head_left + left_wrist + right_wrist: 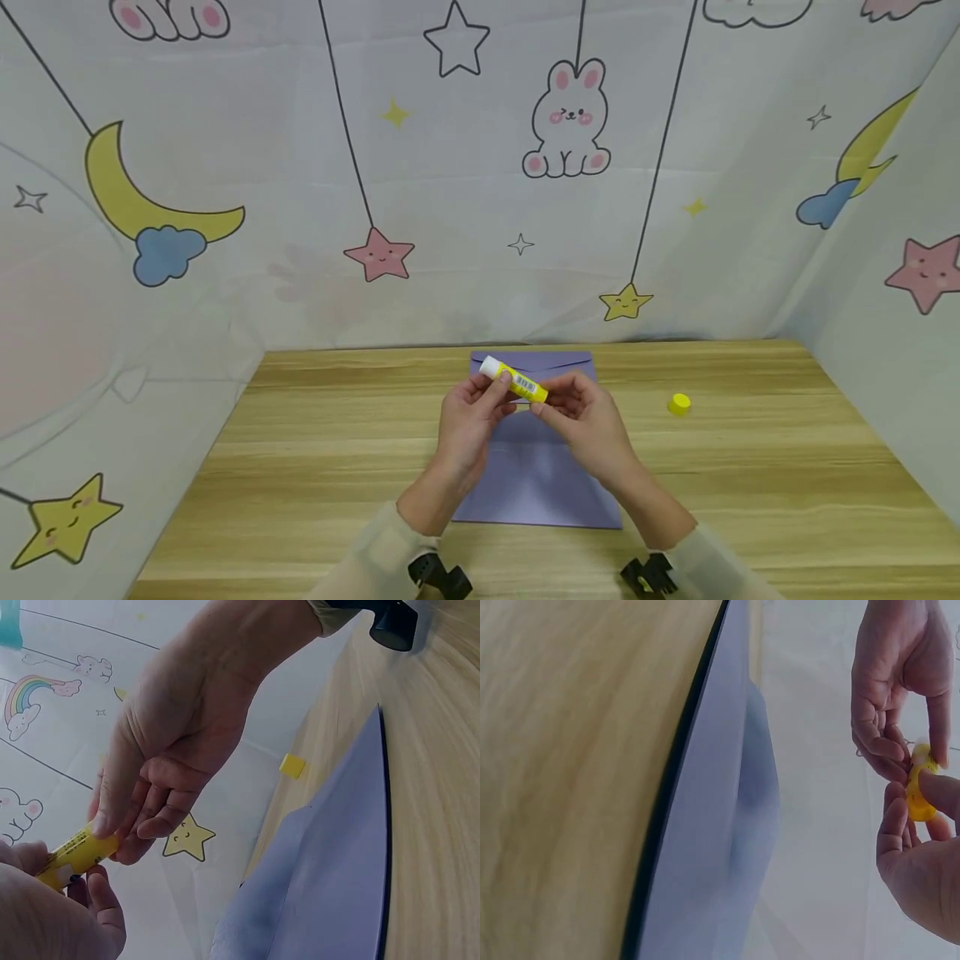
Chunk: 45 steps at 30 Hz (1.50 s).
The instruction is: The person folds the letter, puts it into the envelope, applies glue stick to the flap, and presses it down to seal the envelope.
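A yellow glue stick (522,385) with a white end is held up in the air, its white end pointing up and to the left in the head view. My left hand (467,421) pinches it near the white end between thumb and fingers. At the yellow lower end, the thumb and fingertips of my right hand (597,427) grip it. Below both hands lies a purple envelope (540,492) on the table, its flap at the far side. In the right wrist view the white end of the glue stick (922,796) is blurred.
A small yellow cap (679,405) stands on the wooden table (315,467), right of the envelope. White cloth (465,183) printed with stars, moons and rabbits hangs behind the table and along both sides. Black devices (440,577) sit on both wrists.
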Each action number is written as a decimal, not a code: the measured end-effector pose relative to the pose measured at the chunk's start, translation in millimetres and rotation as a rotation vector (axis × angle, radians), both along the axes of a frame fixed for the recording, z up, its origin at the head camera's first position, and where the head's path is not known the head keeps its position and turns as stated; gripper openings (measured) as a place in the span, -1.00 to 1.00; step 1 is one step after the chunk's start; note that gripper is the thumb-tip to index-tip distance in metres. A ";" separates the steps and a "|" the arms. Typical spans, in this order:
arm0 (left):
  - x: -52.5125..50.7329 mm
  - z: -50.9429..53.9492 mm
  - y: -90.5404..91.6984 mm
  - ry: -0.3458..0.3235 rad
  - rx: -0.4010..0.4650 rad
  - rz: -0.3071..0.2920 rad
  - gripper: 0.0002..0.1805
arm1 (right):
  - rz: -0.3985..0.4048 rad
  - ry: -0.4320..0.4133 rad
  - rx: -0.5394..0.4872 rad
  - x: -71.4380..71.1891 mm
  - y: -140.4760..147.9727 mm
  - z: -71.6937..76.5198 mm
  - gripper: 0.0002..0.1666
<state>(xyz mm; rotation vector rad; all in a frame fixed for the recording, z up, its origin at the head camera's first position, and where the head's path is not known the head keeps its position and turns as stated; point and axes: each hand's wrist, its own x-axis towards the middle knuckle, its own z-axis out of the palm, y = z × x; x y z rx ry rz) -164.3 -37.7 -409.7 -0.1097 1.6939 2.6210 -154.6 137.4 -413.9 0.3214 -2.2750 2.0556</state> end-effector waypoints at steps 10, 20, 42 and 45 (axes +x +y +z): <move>-0.5 -0.9 0.7 0.073 -0.052 0.061 -0.70 | 0.046 -0.017 0.079 -5.9 10.7 2.4 -0.61; -0.3 1.2 -5.6 0.128 -0.203 0.124 -0.61 | -0.042 0.026 0.288 -16.4 48.8 15.4 -0.57; -1.1 -7.0 -53.2 0.406 -0.901 0.011 -0.66 | -0.042 -0.009 1.158 -35.8 171.5 5.2 -0.37; -1.1 -9.0 -55.5 0.479 -1.003 -0.002 -0.64 | -0.037 -0.029 1.163 -36.4 175.7 -0.3 -0.40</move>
